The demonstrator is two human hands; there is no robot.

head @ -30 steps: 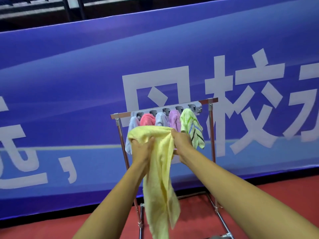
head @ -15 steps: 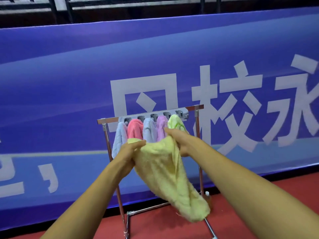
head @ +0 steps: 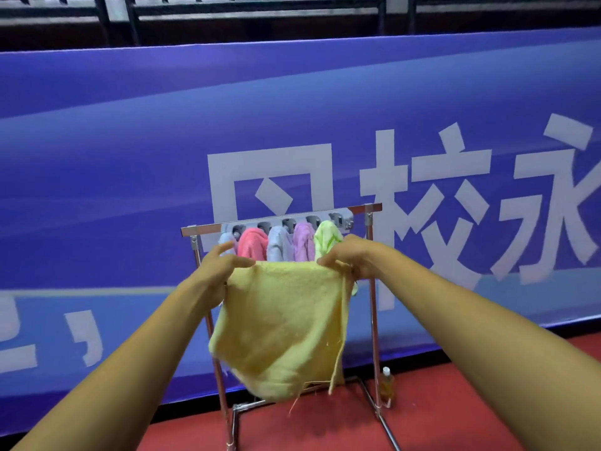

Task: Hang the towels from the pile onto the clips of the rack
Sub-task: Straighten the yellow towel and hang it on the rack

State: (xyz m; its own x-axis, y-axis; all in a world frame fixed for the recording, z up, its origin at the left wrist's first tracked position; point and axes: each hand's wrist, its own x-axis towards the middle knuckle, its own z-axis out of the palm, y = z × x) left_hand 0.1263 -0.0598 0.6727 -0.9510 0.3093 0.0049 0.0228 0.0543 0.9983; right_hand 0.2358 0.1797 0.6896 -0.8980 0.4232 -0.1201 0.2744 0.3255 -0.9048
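A yellow towel (head: 283, 323) hangs spread flat in front of a chrome rack (head: 373, 307). My left hand (head: 221, 265) pinches its top left corner and my right hand (head: 349, 258) pinches its top right corner. Behind it, on the rack's grey clip bar (head: 341, 218), hang several towels: a pale one mostly hidden by my left hand, a pink towel (head: 252, 244), a light blue towel (head: 278, 247), a purple towel (head: 304, 244) and a green striped towel (head: 327, 239). The towel pile is not in view.
A big blue banner (head: 130, 177) with white characters stands right behind the rack. A small bottle of amber liquid (head: 387, 384) stands on the red floor (head: 455, 405) by the rack's right leg. Dark railings run along the top.
The yellow towel was bunched and dangling between my hands. My hands have moved apart and now hold it stretched flat by its top corners. The view has shifted so the rack sits lower and more central.
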